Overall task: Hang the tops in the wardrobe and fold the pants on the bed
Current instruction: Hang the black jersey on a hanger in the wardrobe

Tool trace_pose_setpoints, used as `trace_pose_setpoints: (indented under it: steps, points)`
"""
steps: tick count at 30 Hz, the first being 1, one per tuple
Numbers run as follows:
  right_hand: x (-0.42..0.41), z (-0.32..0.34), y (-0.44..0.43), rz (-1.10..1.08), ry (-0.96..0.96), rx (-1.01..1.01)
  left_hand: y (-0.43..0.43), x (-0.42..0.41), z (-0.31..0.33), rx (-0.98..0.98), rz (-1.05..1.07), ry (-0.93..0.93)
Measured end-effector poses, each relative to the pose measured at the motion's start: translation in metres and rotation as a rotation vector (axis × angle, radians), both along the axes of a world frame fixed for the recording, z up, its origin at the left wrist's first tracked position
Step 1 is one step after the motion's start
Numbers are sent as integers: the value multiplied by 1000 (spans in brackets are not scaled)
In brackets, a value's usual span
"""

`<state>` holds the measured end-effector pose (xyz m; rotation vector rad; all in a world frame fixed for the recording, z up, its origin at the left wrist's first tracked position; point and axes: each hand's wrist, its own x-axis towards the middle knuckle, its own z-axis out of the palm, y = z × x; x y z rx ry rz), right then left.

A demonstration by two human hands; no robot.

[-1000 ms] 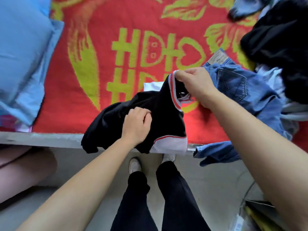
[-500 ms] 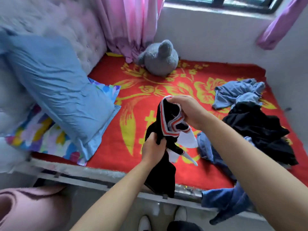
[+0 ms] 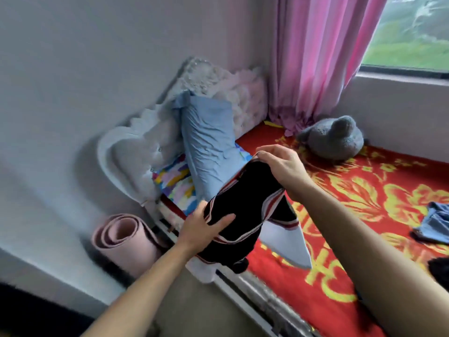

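Note:
I hold a black top (image 3: 245, 205) with red-and-white striped trim and white panels in the air above the bed's near edge. My right hand (image 3: 279, 161) pinches its upper striped edge. My left hand (image 3: 201, 227) grips the lower striped edge, thumb lying across the black cloth. A blue denim garment (image 3: 435, 222) lies on the red bed cover at the right edge, and a bit of black clothing (image 3: 439, 266) shows below it. No wardrobe is in view.
The bed (image 3: 364, 203) has a red cover with yellow flowers. A blue pillow (image 3: 209, 147) leans on the white headboard (image 3: 136, 152). A grey plush toy (image 3: 332, 139) sits by the pink curtain (image 3: 313, 54). A rolled pink mat (image 3: 124, 237) stands on the floor by the bed.
The view has swung up and to the left, towards the headboard and wall. Both hands have lifted the black top off the bed and spread its striped edge apart.

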<state>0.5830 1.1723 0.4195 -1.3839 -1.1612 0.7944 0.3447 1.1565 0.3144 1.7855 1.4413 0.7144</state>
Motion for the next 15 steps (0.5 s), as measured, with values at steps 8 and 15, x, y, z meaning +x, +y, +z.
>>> trace_pose_setpoints:
  steps: [8,15]
  points:
    - [-75,-36,-29,281,-326,77,-102,-112,8,70,474,550]
    - [-175,-30,-76,521,-567,148,-211,-230,71,-142,958,98]
